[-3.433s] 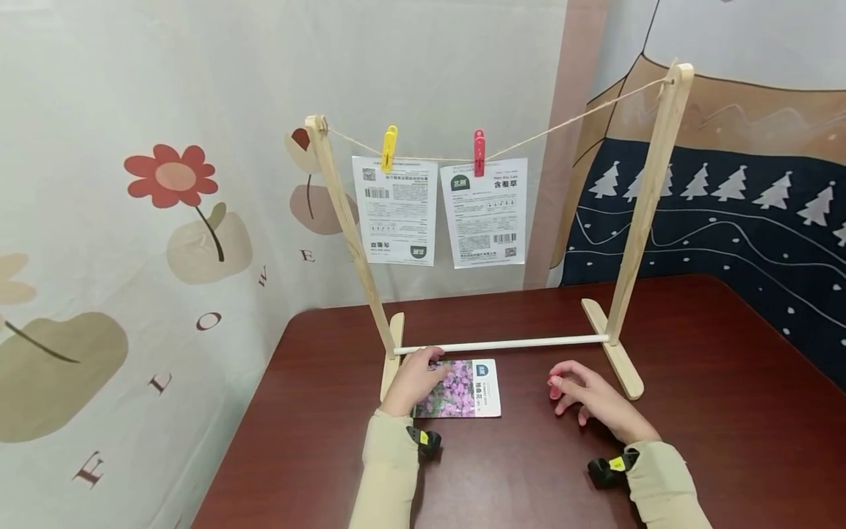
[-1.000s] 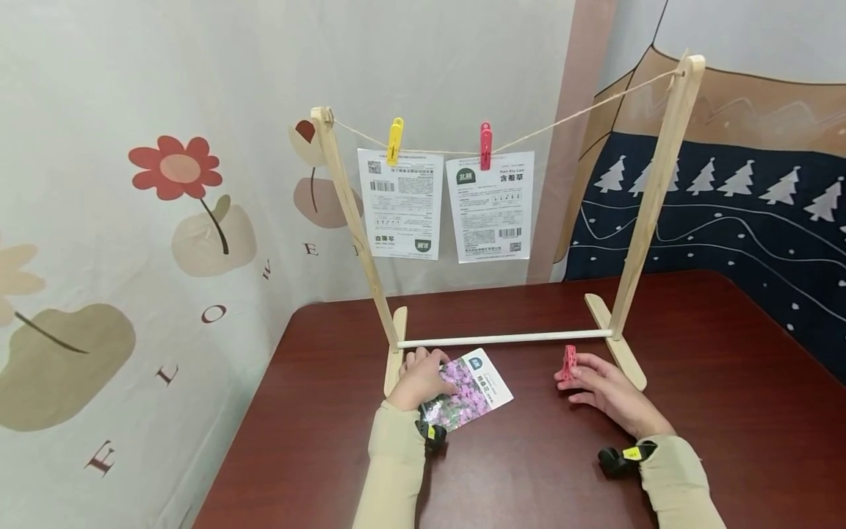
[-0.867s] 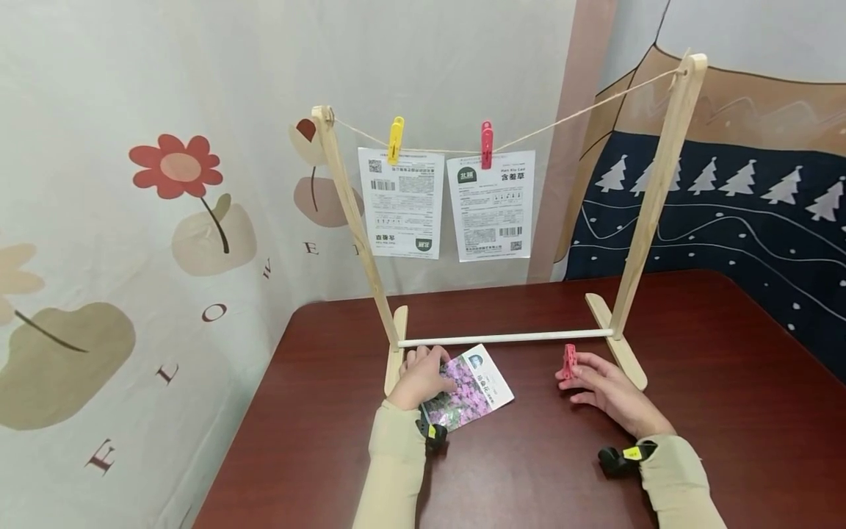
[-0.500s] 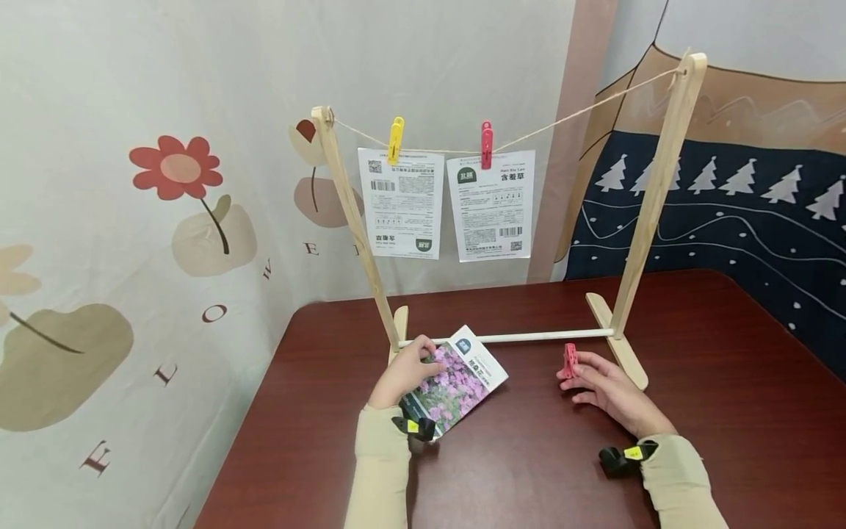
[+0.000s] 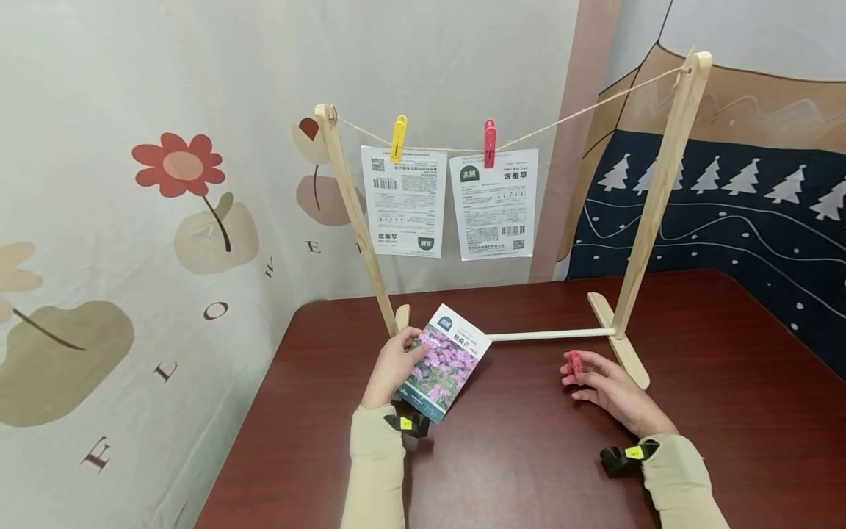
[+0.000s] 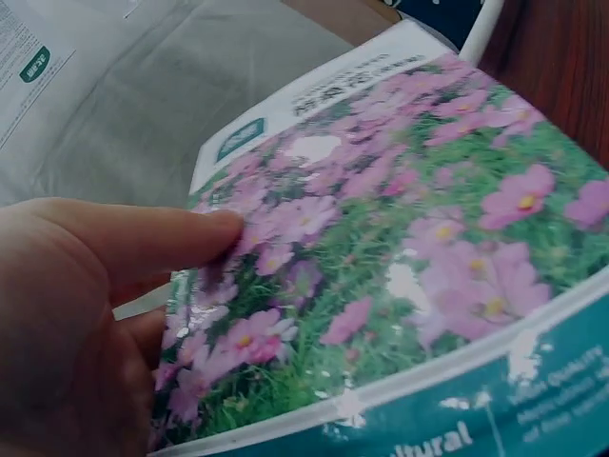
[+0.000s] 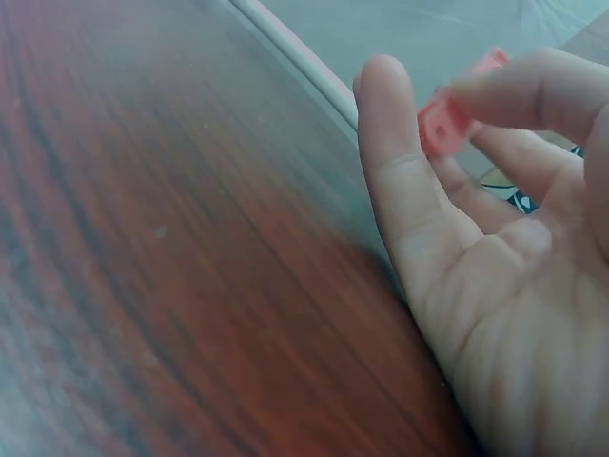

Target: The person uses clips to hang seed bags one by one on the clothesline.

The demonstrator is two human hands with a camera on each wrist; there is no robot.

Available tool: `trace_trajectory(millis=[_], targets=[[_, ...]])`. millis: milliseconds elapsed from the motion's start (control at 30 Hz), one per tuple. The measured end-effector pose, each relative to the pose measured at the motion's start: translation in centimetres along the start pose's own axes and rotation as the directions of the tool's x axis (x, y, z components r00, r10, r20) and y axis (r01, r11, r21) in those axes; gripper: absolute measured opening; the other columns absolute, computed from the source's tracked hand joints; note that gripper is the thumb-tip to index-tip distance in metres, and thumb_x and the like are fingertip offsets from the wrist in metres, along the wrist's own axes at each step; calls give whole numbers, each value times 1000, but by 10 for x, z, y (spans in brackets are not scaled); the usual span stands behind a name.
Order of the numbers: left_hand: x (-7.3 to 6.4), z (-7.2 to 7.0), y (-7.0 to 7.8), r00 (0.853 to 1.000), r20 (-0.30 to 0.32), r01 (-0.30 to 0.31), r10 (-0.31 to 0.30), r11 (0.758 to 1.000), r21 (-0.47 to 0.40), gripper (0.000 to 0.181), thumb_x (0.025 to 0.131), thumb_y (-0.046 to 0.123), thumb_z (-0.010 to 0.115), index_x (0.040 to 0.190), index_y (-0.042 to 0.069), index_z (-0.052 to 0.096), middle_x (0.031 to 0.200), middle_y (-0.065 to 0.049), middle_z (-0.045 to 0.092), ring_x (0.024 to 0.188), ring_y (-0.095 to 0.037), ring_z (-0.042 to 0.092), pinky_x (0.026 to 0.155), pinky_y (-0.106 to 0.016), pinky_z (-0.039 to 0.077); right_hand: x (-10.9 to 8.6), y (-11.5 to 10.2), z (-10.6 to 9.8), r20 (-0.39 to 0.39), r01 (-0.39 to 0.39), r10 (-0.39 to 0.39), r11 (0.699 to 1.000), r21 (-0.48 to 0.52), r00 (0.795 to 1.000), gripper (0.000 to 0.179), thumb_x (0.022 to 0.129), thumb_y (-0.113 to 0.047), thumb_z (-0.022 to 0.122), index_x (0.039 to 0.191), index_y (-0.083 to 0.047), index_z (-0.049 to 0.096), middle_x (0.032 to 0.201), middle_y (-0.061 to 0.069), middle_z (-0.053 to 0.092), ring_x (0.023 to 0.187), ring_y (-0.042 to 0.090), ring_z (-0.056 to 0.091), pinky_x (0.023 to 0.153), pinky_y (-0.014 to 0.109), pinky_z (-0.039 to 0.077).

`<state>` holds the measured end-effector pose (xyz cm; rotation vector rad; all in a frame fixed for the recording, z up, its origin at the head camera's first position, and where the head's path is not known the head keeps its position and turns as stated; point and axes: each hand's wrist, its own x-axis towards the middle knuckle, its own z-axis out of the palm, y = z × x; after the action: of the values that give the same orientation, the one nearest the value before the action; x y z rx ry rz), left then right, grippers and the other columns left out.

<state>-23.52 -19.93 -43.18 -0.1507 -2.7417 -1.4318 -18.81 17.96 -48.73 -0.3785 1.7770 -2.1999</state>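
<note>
My left hand [image 5: 390,367] pinches the left edge of a seed packet [image 5: 444,364], thumb on its printed front and the other fingers behind. Pink flowers and a teal band cover the packet, which is tilted up in front of the stand's left foot. In the left wrist view the thumb presses on the flower picture [image 6: 381,238]. My right hand [image 5: 615,393] holds a small red clothespin [image 5: 575,361] between thumb and fingers, near the stand's right foot. The right wrist view shows the clothespin [image 7: 447,124] partly hidden by the fingers.
A wooden stand [image 5: 661,198] carries a string [image 5: 588,114]. From it hang a left white packet [image 5: 405,209] by a yellow clothespin [image 5: 399,139] and a right white packet [image 5: 496,213] by a red-pink clothespin [image 5: 490,143]. A white rod [image 5: 555,336] joins the feet above the dark red table [image 5: 515,455].
The left hand has picked the seed packet up off the table, turning and tilting it up and leftward. The right hand has stayed nearly in place while the clothespin turned in its fingers.
</note>
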Motion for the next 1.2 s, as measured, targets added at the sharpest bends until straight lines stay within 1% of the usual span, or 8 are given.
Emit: trace_trajectory(millis=[100,233,300,600,700,867,1067,1200], targets=[[1,-1,2,999,-43,-3,2,1000,-19,20,85,28,60,103,19,59,104,-6,58,91,-20,54,73,-37,44,0,-1,1,-35,-32,30,998,-56,999,47,92,-12,48,133,1,29,119,28,46,86,18,58,68,31,51],[2,-2,5,997,-80,-25,22,999,-38,17,86,28,59,99,18,59,93,-2,59,80,-17,53,68,-33,44,-1,-1,2,-56,-53,47,993,-101,997,48,91,-17,50,132,0,31,115,24,53,73,13,54,56,25,47],[2,-3,7,994,-100,-40,35,998,-50,16,85,28,59,97,17,60,88,-1,59,79,-16,53,67,-32,44,-1,0,2,-65,-60,53,992,-111,996,48,91,-17,52,131,1,33,114,23,54,73,12,53,54,24,47],[1,-10,19,979,-198,-78,51,988,-133,20,85,33,59,97,17,61,86,-1,59,79,-17,52,68,-32,43,0,2,2,-54,-24,19,994,-105,998,45,89,-10,53,128,6,36,123,27,46,99,20,55,76,31,49],[0,-12,23,975,-212,-99,64,982,-159,19,86,32,59,98,17,62,86,-1,60,77,-17,53,66,-32,43,0,2,2,-44,-14,10,996,-91,999,45,90,-9,52,128,7,35,124,27,45,102,19,55,79,31,49],[-1,-15,30,974,-210,-124,87,978,-169,18,86,30,58,100,19,61,87,0,61,75,-16,54,64,-32,43,0,1,1,-37,-8,5,996,-91,999,41,92,-13,48,127,6,35,116,26,51,89,21,57,72,31,50],[-5,-18,39,970,-216,-143,112,981,-131,19,87,27,57,104,18,60,90,0,61,78,-16,55,65,-32,44,0,-1,1,-3,15,-15,998,-62,1000,39,96,-16,40,122,11,29,102,21,58,72,17,54,60,30,49],[-7,-19,42,965,-226,-153,130,985,-84,20,88,27,57,105,16,60,92,0,61,79,-15,56,66,-33,45,-1,-3,2,-25,4,-6,998,-63,1000,34,96,-20,40,118,6,38,89,14,61,64,14,51,51,24,43]])
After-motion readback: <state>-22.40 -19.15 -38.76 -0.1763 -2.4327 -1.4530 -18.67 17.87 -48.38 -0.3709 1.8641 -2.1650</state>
